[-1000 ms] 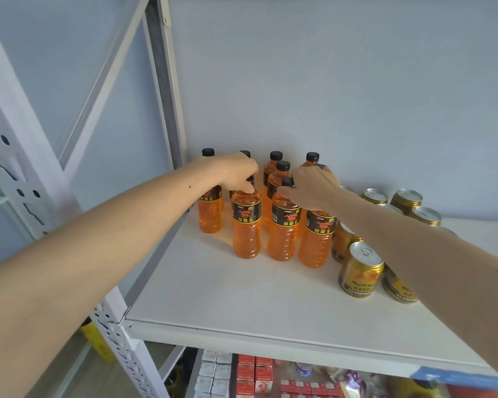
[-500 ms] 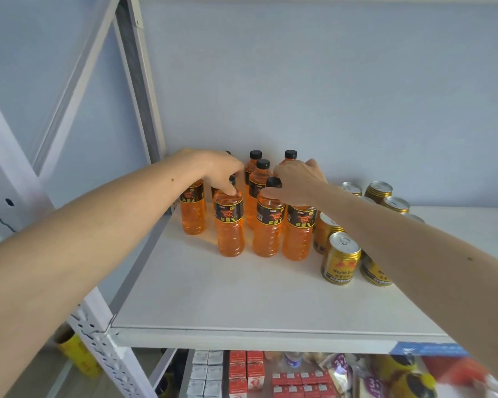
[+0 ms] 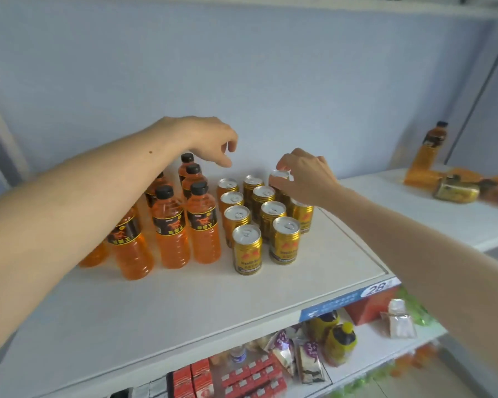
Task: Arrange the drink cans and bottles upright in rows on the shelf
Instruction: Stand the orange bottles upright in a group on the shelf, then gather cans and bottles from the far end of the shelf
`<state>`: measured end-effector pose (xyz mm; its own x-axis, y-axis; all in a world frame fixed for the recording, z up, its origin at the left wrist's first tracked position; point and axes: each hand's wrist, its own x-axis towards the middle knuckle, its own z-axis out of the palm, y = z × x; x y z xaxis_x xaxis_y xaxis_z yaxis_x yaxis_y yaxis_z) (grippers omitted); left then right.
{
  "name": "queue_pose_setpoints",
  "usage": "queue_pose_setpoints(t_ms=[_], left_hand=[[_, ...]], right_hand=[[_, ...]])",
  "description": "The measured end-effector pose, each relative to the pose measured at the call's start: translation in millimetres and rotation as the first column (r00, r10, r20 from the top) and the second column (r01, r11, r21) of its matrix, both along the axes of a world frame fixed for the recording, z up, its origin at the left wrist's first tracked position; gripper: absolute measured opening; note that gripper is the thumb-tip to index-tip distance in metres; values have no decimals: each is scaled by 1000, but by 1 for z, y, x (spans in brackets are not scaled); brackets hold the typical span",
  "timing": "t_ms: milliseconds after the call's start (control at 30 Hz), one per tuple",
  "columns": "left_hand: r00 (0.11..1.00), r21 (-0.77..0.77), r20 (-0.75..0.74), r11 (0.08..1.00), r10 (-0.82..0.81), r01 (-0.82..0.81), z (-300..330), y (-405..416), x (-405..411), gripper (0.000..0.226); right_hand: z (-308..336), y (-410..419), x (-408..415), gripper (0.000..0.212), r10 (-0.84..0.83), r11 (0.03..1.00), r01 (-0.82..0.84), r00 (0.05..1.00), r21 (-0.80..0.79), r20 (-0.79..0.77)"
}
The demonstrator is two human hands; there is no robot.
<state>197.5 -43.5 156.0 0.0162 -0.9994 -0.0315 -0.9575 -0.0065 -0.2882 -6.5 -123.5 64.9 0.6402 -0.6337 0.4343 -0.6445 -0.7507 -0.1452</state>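
The orange plastic bottles with black caps (image 3: 171, 225) stand upright in rows toward the left end of the white shelf (image 3: 161, 305). The gold metal cans with silver tops (image 3: 247, 249) stand upright in rows just beside them, nearer the shelf's right edge. The right hand (image 3: 305, 179) pinches the rim of the rearmost gold can (image 3: 279, 176) with curled fingers. The left hand (image 3: 210, 139) hovers above the rear bottles, fingers loosely curled, holding nothing. The left forearm hides part of the left bottles. On the adjacent white shelf section (image 3: 443, 214), an orange bottle (image 3: 429, 150) stands beside toppled containers (image 3: 454, 191).
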Motion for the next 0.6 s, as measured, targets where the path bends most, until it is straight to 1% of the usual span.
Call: queue_pose_setpoints(t_ms=[133,200,300,433,600], left_hand=[[992,36,2,991,-128,128,-15,-62,-76,43],[984,43,-1,983,-176,176,-21,-92,-117,43],[976,46,-9,975,-216,217,-30,-135,-179,43],[967,56,-28,966,-253,254,-42,-192,-258,41],[959,94,-55,955,-278,282,-62,-255,-334,41]], right_hand=[[-14,-37,-90,41,-116,989,121,992,90,-58],[-19,-57,-136,40,-168,978,177,982,107,-86],[-22,-87,-204,41,-235,964,251,960,90,-153],[-25,-126,-289,42,-287,948,308,938,86,-193],[-30,-171,-375,40,-334,929,363,907,73,-256]])
